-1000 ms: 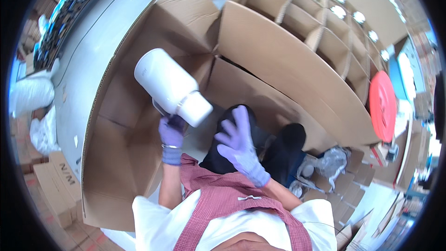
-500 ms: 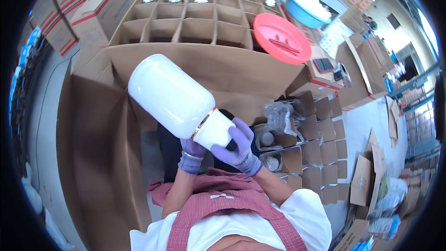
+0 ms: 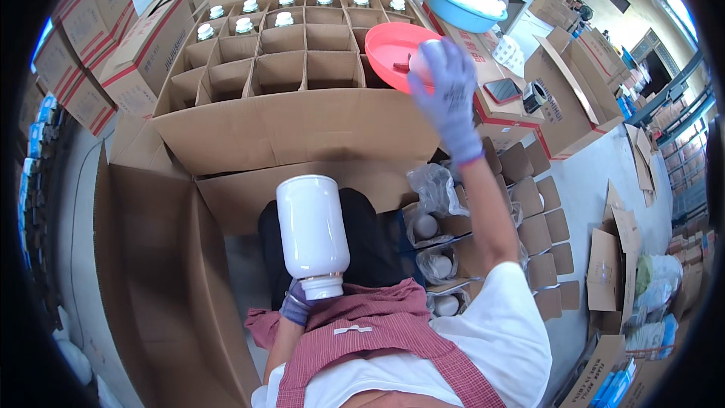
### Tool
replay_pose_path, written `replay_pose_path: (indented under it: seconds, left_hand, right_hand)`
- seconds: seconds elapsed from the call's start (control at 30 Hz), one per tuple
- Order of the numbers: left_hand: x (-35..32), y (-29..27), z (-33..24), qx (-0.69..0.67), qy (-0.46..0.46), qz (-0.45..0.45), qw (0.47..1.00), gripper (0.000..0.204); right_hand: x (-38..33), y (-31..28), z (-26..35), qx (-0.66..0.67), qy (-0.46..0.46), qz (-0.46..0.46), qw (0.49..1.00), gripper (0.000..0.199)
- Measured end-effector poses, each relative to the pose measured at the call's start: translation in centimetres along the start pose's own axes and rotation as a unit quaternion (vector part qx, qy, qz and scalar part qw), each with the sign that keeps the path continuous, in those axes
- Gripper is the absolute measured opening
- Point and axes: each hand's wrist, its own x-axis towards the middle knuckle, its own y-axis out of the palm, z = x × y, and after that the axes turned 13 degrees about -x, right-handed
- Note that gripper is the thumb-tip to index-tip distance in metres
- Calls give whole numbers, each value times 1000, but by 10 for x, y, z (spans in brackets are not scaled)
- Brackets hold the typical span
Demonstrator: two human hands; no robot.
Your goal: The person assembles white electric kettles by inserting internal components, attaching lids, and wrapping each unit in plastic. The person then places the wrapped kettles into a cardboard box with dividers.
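A glossy white flask (image 3: 311,223) is tilted over my lap with its base up and away and its neck toward me. My left hand (image 3: 297,304), in a purple glove, is closed round it near the neck, most of the fingers hidden behind. Its cup-shaped lid is off, and a narrower white neck shows. My right hand (image 3: 451,91), gloved too, reaches over the red plastic basin (image 3: 384,47) and grips a white cup lid (image 3: 427,62). Small dark red pieces (image 3: 402,66) lie in the basin beside the lid.
Ahead stands a divided carton (image 3: 294,117) with several capped bottles (image 3: 284,20) at its far side. An open tall carton (image 3: 158,257) is at left. Plastic-wrapped items (image 3: 427,227) sit in dividers at right. A blue basin (image 3: 468,15), phone (image 3: 503,91) and tape roll (image 3: 534,96) rest beyond.
The cup lid has come off the flask and moved up and right with my right hand to the red basin. The flask has turned more upright in view and come nearer my lap.
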Motion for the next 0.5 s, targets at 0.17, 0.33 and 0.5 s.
replay_pose_path:
  seconds: [0.17, 0.33, 0.5]
  left_hand:
    - [5, 4, -1, -22, -25, -70, 997, 32]
    - [35, 8, -86, -96, -105, -463, 875, 38]
    - [84, -52, -131, -315, 30, -358, 879, 42]
  right_hand:
    - [-128, -14, 119, 379, -54, 203, 901, 55]
    - [-162, -15, 141, 457, 12, 209, 865, 44]
    - [-198, -54, 165, 438, -122, 125, 882, 27]
